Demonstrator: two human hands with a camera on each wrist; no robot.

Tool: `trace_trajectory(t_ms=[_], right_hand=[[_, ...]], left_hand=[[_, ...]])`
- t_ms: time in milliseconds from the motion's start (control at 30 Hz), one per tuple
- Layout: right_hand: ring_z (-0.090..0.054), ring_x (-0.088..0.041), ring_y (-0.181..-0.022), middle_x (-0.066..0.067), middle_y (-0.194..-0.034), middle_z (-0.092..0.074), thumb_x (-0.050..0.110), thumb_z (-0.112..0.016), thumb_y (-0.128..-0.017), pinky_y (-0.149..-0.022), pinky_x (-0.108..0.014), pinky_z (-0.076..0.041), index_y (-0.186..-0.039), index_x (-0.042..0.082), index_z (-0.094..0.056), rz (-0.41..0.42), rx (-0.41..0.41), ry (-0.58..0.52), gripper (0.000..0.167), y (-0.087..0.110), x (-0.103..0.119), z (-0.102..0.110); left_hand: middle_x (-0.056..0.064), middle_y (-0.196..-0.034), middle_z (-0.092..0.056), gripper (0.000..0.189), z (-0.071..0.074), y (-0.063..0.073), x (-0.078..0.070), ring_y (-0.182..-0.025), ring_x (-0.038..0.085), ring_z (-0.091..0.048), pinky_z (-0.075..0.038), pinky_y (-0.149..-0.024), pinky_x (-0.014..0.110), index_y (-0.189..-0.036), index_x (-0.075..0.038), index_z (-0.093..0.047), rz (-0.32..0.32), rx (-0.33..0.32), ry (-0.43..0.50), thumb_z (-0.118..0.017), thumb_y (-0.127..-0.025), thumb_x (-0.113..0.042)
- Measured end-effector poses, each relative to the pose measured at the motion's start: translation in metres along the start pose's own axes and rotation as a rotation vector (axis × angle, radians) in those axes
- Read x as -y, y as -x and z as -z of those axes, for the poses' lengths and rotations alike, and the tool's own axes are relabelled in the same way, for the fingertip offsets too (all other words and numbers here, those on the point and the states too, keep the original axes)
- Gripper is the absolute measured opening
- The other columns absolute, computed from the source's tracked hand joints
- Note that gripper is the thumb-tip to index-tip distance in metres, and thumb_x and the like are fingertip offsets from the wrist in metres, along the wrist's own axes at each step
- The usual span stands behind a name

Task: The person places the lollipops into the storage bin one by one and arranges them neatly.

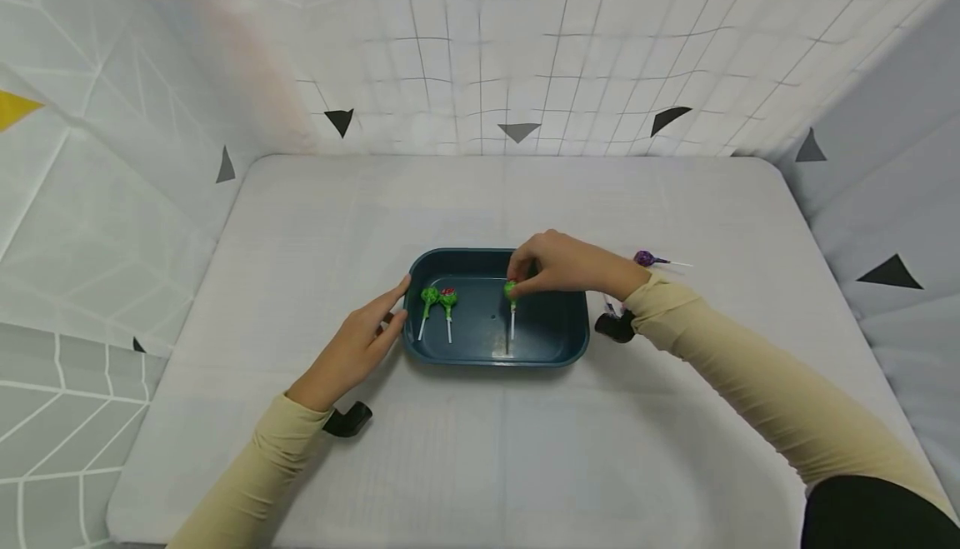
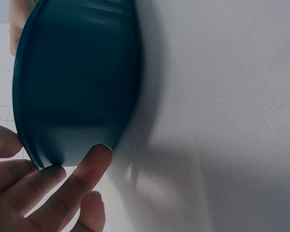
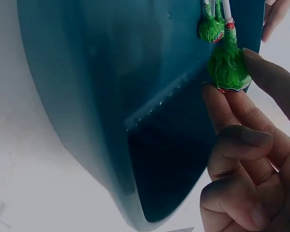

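Note:
A dark blue-green tray [image 1: 551, 336] lies on the white-covered table. My right hand [image 1: 562, 264] pinches a green-wrapped lollipop [image 1: 512, 289] by its head above the right half of the tray; its white stick points toward me. In the right wrist view, the thumb and fingers grip that lollipop [image 3: 229, 70]. Two more green lollipops lie side by side at the tray's left end, one plain green [image 1: 429, 295], one with a red patch [image 1: 448, 297]. My left hand [image 1: 356, 341] rests against the tray's left side, fingers extended along its outer wall [image 2: 82, 82].
To the right of the tray, beside my right wrist, lies a purple lollipop [image 1: 643, 258]. Another pale stick [image 1: 611, 307] shows there, mostly hidden by the wrist. Black wrist devices [image 1: 348, 421] sit under both wrists. White sheeted walls [image 1: 480, 57] surround the table.

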State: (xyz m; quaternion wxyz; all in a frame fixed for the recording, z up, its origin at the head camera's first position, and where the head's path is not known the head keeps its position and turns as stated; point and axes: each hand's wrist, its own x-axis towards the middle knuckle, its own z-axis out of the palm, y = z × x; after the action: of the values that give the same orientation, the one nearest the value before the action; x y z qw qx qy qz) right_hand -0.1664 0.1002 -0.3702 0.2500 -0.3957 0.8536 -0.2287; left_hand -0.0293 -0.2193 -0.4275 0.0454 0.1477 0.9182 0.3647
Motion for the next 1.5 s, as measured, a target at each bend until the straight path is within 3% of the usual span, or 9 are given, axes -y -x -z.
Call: trace_trajectory(t_ms=[1067, 1300, 1500], right_hand=[[-0.07, -0.012, -0.092, 0.004, -0.1, -0.077, 0.032, -0.081, -0.092, -0.08, -0.032, -0.056, -0.1, 0.018, -0.079, 0.006, 0.056, -0.002, 0.016, -0.033, 0.008, -0.016], [-0.07, -0.01, -0.089, 0.004, -0.098, -0.077, 0.03, -0.081, -0.092, -0.079, -0.032, -0.056, -0.099, 0.018, -0.079, 0.016, 0.065, -0.001, 0.014, -0.04, 0.011, -0.019], [-0.068, -0.01, -0.085, 0.004, -0.096, -0.077, 0.031, -0.081, -0.092, -0.076, -0.031, -0.055, -0.097, 0.018, -0.078, 0.009, 0.063, 0.009, 0.014, -0.045, 0.013, -0.024]], left_hand=[[0.012, -0.156, -0.052, 0.056, -0.001, 0.001, 0.004, -0.099, 0.019, -0.069, -0.054, -0.082, 0.039, -0.163, -0.012, -0.031, 0.003, 0.005, 0.01, -0.049, -0.112, -0.023], [0.013, -0.142, -0.063, 0.056, 0.0, 0.001, 0.002, -0.093, 0.016, -0.067, -0.052, -0.08, 0.036, -0.163, -0.011, -0.032, 0.003, 0.007, 0.011, -0.049, -0.112, -0.024], [0.013, -0.154, -0.054, 0.056, 0.0, 0.001, 0.002, -0.1, 0.02, -0.07, -0.055, -0.085, 0.041, -0.163, -0.011, -0.031, 0.005, 0.008, 0.015, -0.049, -0.112, -0.024]])
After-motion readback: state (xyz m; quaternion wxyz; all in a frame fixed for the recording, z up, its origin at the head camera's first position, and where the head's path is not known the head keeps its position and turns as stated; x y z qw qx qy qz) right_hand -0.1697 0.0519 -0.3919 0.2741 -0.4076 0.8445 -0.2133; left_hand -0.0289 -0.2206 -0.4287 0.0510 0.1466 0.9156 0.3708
